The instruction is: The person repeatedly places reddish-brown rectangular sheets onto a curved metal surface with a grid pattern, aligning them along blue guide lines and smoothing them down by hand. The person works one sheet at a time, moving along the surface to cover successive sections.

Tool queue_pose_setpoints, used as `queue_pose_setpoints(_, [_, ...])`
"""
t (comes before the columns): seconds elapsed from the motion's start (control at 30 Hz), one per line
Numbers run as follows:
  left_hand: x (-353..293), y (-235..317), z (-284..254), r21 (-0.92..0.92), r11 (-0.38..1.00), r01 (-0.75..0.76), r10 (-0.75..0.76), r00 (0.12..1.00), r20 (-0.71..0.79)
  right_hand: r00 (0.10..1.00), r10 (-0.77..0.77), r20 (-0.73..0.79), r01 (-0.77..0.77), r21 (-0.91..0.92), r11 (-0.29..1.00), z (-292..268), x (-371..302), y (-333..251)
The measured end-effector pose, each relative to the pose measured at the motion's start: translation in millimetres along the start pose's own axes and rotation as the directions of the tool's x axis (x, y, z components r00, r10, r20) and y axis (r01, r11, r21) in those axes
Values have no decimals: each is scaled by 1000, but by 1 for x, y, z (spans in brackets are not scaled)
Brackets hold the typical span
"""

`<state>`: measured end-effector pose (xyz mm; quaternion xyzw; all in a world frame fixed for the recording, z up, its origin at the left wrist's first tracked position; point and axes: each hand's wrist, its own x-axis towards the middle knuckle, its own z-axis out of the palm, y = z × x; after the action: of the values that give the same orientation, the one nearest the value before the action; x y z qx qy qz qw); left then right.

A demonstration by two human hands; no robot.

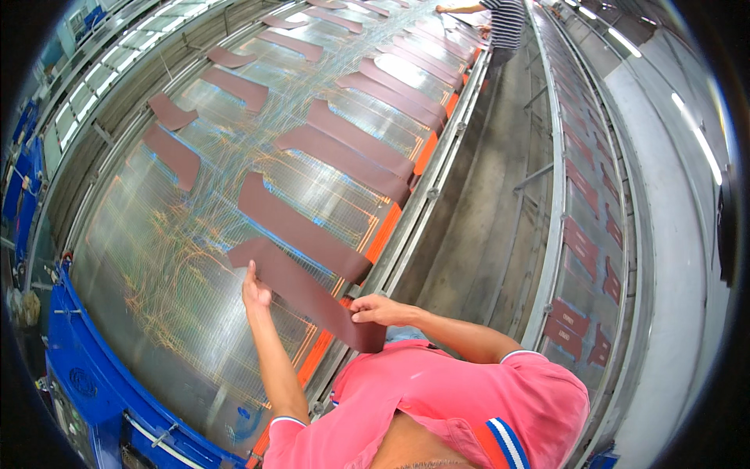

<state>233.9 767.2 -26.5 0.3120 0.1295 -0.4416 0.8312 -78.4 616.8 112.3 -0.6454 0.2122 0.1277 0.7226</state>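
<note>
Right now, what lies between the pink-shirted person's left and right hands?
The head view shows a brown piece spanning from left hand to right hand, crossing over an orange strip.

The brown strip [301, 289] looked smooth and dull, like cloth or leather. The table top [121, 262] looked like smooth, shiny metal. The rail [442, 168] looked like metal. The pink shirt [461, 391] was cloth. The blue frame [74, 336] looked glossy.
</note>
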Motion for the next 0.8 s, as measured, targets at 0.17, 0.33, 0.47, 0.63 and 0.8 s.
queue_pose_setpoints(0.17, [48, 39, -9, 27, 992, -123, 126, 980, -157, 963, 156, -218, -146, 65, 987, -3, 0, 33])
queue_pose_setpoints(0.33, [56, 76, 8, 132, 934, -332, 356, 896, -267, 878, 162, -450, -120, 119, 986, 19, 28, 67])
queue_pose_setpoints(0.47, [63, 115, 0, 408, 838, -362, 500, 810, -307, 873, 162, -460, -148, 68, 987, 28, 57, 76])
queue_pose_setpoints(0.63, [73, 154, 5, 673, 709, -210, 397, 908, -136, 850, 122, -513, -199, -98, 975, 15, 73, 86])
queue_pose_setpoints(0.8, [104, 171, -4, 988, 97, -124, 251, 963, 96, 852, 147, -502, -270, -181, 946, 7, 74, 80])
